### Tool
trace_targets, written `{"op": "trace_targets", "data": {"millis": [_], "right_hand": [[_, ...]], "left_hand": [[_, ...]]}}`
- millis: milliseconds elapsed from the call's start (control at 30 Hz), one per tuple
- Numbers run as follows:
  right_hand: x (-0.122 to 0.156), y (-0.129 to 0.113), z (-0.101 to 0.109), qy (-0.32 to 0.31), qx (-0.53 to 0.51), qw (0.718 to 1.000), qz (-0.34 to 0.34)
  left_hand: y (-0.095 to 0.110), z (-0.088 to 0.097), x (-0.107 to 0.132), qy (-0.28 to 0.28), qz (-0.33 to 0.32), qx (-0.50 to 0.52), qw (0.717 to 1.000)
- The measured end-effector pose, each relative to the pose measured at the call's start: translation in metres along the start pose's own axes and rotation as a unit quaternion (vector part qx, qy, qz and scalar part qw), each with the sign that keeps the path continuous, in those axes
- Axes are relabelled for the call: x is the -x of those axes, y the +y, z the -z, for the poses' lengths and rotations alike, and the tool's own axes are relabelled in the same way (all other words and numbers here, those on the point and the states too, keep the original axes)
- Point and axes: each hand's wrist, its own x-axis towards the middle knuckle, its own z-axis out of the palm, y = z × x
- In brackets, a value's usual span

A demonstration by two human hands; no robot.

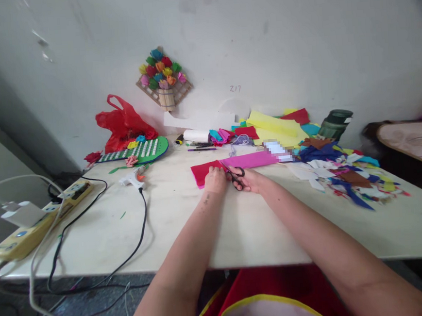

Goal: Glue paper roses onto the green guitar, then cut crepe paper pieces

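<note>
My left hand (pixel 215 179) is closed on the near edge of a red felt sheet (pixel 202 171) lying on the white table (pixel 172 224). My right hand (pixel 249 179) grips black-handled scissors (pixel 235 174), their blades pointing left into the felt between the red sheet and a magenta felt strip (pixel 249 160). The magenta strip runs right from the scissors, and its far end is blurred out.
A glue gun (pixel 135 177) with a black cord lies left of the felt. A yellow power strip (pixel 40 216) sits at the left edge. Felt scraps (pixel 347 176) pile up on the right, coloured sheets (pixel 272 124) and a red bag (pixel 124 123) stand along the wall.
</note>
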Motion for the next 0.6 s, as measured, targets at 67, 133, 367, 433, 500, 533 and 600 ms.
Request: {"op": "trace_targets", "data": {"millis": [67, 133, 367, 433, 500, 533, 600], "right_hand": [[0.0006, 0.0009, -0.0004, 0.004, -0.001, 1.0, 0.008], [0.001, 0.0013, -0.0012, 0.01, -0.001, 1.0, 0.015], [0.0003, 0.0048, -0.0041, 0.036, -0.007, 0.999, 0.033], [0.0005, 0.0061, -0.0053, 0.048, -0.006, 0.998, 0.041], [0.0008, 0.0072, -0.0068, 0.062, -0.003, 0.997, 0.047], [0.001, 0.0076, -0.0076, 0.069, 0.0, 0.996, 0.05], [0.0014, 0.0084, -0.0091, 0.081, 0.006, 0.995, 0.054]], "left_hand": [[-0.0002, -0.0006, -0.0005, 0.002, -0.002, 0.0, 1.0], [-0.0003, -0.0009, -0.0007, 0.003, -0.003, 0.0, 1.0], [0.0007, 0.0008, 0.0008, -0.001, -0.001, -0.001, 1.0], [0.0011, 0.0018, 0.0011, -0.001, -0.002, -0.002, 1.0], [0.0014, 0.0025, 0.0011, -0.002, -0.003, 0.0, 1.0], [0.0015, 0.0028, 0.0011, -0.002, -0.004, 0.002, 1.0], [0.0015, 0.003, 0.0009, -0.006, -0.005, 0.005, 1.0]]}}
